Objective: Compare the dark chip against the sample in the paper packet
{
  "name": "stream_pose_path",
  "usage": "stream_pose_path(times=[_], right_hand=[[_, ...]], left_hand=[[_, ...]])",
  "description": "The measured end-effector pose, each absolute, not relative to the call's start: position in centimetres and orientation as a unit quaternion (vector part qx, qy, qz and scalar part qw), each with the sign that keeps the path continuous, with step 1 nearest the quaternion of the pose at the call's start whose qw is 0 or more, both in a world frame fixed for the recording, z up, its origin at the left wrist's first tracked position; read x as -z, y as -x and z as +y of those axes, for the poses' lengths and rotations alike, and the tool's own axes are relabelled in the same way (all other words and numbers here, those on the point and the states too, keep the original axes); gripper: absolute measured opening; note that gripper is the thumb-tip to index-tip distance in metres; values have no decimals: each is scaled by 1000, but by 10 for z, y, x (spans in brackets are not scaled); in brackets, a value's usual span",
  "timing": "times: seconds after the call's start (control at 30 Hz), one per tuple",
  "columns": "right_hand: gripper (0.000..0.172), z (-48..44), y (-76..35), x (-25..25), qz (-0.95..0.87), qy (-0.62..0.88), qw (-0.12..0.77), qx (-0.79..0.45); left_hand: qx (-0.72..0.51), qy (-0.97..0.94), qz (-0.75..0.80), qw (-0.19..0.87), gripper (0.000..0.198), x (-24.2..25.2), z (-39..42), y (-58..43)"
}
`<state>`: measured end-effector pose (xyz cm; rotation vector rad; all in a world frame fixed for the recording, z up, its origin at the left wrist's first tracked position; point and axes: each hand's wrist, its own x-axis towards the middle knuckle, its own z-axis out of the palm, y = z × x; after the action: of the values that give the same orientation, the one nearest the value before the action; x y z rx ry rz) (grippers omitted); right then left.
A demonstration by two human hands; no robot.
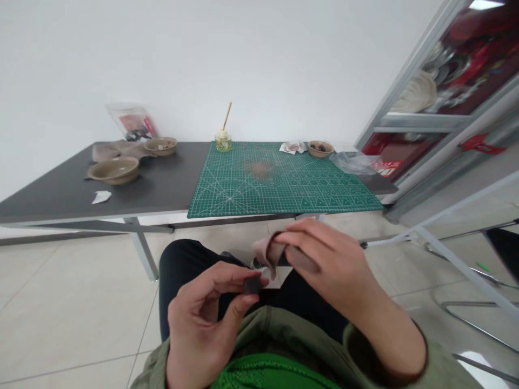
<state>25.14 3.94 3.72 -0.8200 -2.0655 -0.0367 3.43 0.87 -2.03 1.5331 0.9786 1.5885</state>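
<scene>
Over my lap, my left hand (pixel 205 319) is closed, pinching a small dark block (pixel 252 284) between thumb and fingers. To its right and slightly higher, my right hand (pixel 330 265) grips a curled brownish piece of sandpaper or cloth (pixel 272 253); which of the two it is I cannot tell. One end of that piece hangs down close to the dark block, with a small gap between them. The right fingers are a little blurred and partly cover the piece.
A green cutting mat (pixel 239 186) with a brownish dusty patch lies on the dark table (pixel 170 186). On it stand a glass bottle with a stick (pixel 223 141), a crumpled tissue (pixel 292 147) and a small bowl (pixel 320 149). Two bowls, a cloth (pixel 117 149) and a paper scrap (pixel 101 196) sit left.
</scene>
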Motion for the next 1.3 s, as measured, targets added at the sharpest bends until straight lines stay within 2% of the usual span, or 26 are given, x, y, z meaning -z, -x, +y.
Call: stream_pose_path(times=[0.07,0.17,0.3,0.37,0.47,0.53,0.6,0.67,0.7,0.8,0.9,1.0,1.07,1.17,1.2,1.23,1.3], right_hand=[[15,38,-248,-37,-824,332,458,-47],[16,33,-241,-35,-836,250,462,-157],[25,28,-237,-29,-829,238,461,-209],[18,25,-238,-29,-809,257,494,-186],[20,20,-244,-35,-778,310,531,-131],[14,23,-248,-41,-819,280,494,-85],[20,29,-253,-46,-857,252,449,-4],[23,37,-255,-47,-832,291,469,52],[27,41,-255,-48,-833,296,467,34],[24,46,-253,-48,-871,232,434,12],[24,46,-248,-50,-845,269,463,3],[34,43,-242,-52,-869,234,435,10],[31,46,-240,-54,-857,239,455,-20],[35,68,-246,-61,-888,229,398,-4],[33,82,-249,-64,-860,290,420,14],[24,99,-251,-68,-833,336,440,17],[17,138,-250,-77,-793,378,477,18]], left_hand=[[-618,-593,372,358,8,17,11,-34],[-628,-588,361,359,10,14,14,-32],[-643,-577,346,366,17,16,16,-30],[-640,-582,340,370,23,16,17,-29],[-635,-592,334,367,31,13,16,-30],[-636,-596,330,361,28,11,16,-29],[-640,-599,330,352,27,10,16,-27],[-641,-601,332,342,28,9,17,-24],[-641,-603,332,338,28,9,17,-22],[-645,-605,335,326,31,9,19,-20],[-643,-608,338,321,33,10,21,-21],[-641,-613,337,316,33,9,22,-21],[-644,-614,334,310,33,8,23,-19],[-654,-613,328,298,36,5,24,-11],[-658,-612,329,292,40,4,24,-8],[-661,-611,330,286,43,2,23,-6],[-666,-612,328,274,46,-1,22,-1]])
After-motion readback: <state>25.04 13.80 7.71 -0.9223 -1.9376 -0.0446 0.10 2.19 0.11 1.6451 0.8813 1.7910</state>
